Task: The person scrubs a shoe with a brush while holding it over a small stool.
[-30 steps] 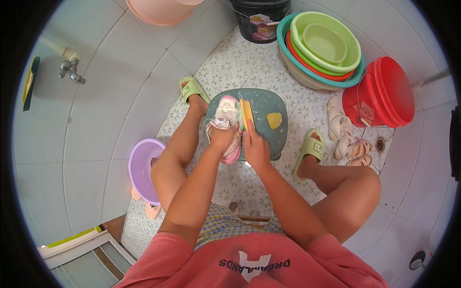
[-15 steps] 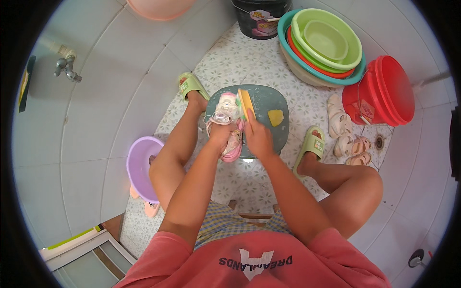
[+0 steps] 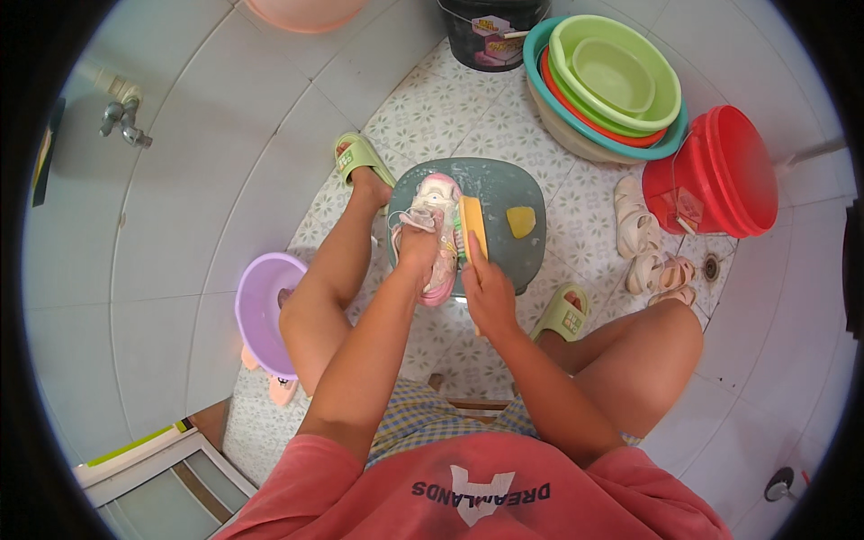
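Note:
A small pink and white shoe [image 3: 441, 193] lies on a grey-green stool [image 3: 508, 193] in front of me. My left hand [image 3: 418, 250] is closed on the shoe near its loosened laces. In my right hand [image 3: 490, 295] is a yellow scrubbing brush [image 3: 472, 225], gripped by its handle. The brush's bristles touch the side of the shoe and are mostly hidden. To the right of the brush, a yellow block [image 3: 521, 221], perhaps soap, rests on the wet, foam-streaked stool top.
A purple basin [image 3: 250, 315] stands by my left leg. Stacked basins [image 3: 670, 90], a red bucket [image 3: 711, 171] and a black bucket [image 3: 481, 40] stand at the back. Pale sandals [image 3: 636, 229] lie right, near a floor drain [image 3: 711, 266]. A tap [image 3: 124, 121] juts from the left wall.
My right hand has drawn the brush back toward me along the shoe's side. The shoe has turned slightly and shows more of its side. My right foot has shifted inward.

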{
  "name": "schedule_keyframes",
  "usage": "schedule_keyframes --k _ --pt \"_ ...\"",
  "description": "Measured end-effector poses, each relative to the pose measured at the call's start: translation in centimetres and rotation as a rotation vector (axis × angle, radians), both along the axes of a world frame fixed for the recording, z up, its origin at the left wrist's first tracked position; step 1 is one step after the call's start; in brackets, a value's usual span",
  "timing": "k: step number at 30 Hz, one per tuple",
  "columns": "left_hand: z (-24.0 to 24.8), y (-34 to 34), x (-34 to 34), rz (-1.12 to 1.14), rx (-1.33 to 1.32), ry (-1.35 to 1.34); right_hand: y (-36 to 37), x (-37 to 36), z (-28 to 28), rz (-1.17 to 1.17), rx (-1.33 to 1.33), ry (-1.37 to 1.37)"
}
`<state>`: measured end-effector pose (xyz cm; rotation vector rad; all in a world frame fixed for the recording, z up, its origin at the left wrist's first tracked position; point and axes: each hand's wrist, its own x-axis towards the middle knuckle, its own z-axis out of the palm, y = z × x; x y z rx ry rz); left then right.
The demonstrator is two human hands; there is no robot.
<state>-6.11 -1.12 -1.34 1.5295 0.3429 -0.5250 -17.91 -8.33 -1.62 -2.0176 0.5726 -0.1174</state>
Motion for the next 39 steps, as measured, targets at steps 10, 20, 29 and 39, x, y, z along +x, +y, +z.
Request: schedule_keyframes --k 10,20,29,39 --pt "-2.4 1.3 0.6 0.065 -0.114 0.032 -1.0 0.7 0.5 -0.115 -0.003 0.018" --pt "-1.4 0.7 1.0 0.008 -0.011 0.067 -2.9 5.7 0.0 -0.026 -0.112 0.102" --pt "-1.3 0.9 1.1 0.067 -0.112 0.186 0.9 -1.4 0.9 0.044 -0.16 0.146" --pt "-0.4 0.2 0.7 0.024 -0.013 0.145 -0.6 4.2 -0.2 -0.08 -0.066 0.098"
